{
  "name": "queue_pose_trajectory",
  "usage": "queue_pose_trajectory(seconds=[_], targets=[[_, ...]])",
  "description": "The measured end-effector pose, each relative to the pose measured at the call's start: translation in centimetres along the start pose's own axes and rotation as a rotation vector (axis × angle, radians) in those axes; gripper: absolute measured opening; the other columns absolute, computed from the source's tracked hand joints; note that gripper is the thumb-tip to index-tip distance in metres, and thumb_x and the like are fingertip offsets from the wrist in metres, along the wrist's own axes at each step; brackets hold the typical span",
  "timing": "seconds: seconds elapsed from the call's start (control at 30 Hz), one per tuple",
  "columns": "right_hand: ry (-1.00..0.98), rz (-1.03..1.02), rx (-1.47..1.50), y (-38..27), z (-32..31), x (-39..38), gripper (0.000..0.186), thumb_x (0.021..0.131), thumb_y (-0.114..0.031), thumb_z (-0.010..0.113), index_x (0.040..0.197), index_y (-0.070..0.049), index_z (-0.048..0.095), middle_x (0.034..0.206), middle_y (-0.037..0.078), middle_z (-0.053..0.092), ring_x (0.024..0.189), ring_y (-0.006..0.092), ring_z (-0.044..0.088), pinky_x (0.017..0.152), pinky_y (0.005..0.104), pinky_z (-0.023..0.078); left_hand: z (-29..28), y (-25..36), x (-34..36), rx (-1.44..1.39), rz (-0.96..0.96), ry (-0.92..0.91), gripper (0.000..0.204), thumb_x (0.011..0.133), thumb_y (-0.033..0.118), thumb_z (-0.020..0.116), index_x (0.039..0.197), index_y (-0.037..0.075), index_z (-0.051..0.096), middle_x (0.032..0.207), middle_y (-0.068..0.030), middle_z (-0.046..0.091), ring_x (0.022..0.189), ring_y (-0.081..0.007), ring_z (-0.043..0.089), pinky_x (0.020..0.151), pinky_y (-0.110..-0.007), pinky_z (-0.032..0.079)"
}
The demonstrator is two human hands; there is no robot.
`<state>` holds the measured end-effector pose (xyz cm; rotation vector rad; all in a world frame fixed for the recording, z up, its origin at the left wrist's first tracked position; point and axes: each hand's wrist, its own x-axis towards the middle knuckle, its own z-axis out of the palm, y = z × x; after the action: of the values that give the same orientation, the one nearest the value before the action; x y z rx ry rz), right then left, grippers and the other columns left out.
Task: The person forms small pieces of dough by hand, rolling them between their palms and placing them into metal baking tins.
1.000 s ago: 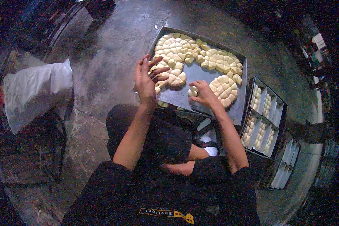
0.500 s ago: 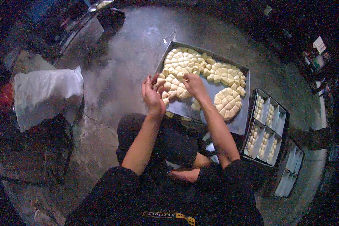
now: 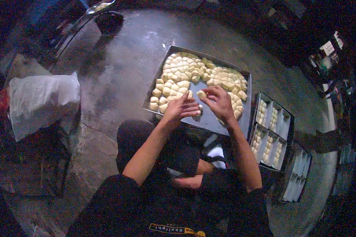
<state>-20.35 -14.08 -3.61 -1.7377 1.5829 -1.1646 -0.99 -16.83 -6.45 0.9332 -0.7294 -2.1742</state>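
Observation:
A metal tray [image 3: 215, 126] in front of me holds many pale dough pieces [image 3: 182, 63], packed in clusters along its far and left sides and at the right. Over the tray's near middle, my right hand [image 3: 218, 103] pinches a small dough piece [image 3: 201, 94] between thumb and fingers. Facing it from the left, my left hand [image 3: 180, 111] has its fingers stretched out toward the right, with the thumb raised. A bit of dough shows near its thumb and another by its fingertips; whether it touches them I cannot tell.
Right of the tray stands a divided pan [image 3: 279, 138] with rows of dough pieces in most compartments. Beyond it lies another divided pan [image 3: 297, 173]. At the left a white sack [image 3: 43, 102] rests on a dark stand. A dark bucket [image 3: 109, 23] stands far left.
Both hands have moved nearer and come together over the tray's middle. The left has left the tray's left side; the right now holds a dough piece. The view has shifted slightly.

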Motion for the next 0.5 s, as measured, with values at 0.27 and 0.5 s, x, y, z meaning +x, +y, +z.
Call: queue_pose_trajectory(seconds=[0.27,0.5], targets=[[0.011,-0.268,-0.399,-6.7,-4.1,-11.0,0.021,0.082,-0.008,0.068,0.102,-0.006,0.066,0.1,0.012,0.066,0.098,0.0291,0.062,0.081,0.0378,0.052,4.8,-1.8,-3.0,0.212,-0.159,-0.21,0.034,0.088,0.029,0.069,0.1,-0.003,0.063,0.086,-0.0084,0.067,0.075,-0.0158,0.066,0.07,-0.026,0.057],[0.082,0.336,0.163,-6.1,-5.3,-11.8,0.015,0.084,-0.013,0.069,0.088,-0.001,0.061,0.087,0.01,0.069,0.079,0.0187,0.066,0.072,0.0323,0.051,7.4,-2.6,-4.9,0.479,0.339,-0.32,0.026,0.082,0.015,0.075,0.1,-0.002,0.065,0.086,-0.0062,0.068,0.075,-0.0127,0.065,0.068,-0.023,0.054]])
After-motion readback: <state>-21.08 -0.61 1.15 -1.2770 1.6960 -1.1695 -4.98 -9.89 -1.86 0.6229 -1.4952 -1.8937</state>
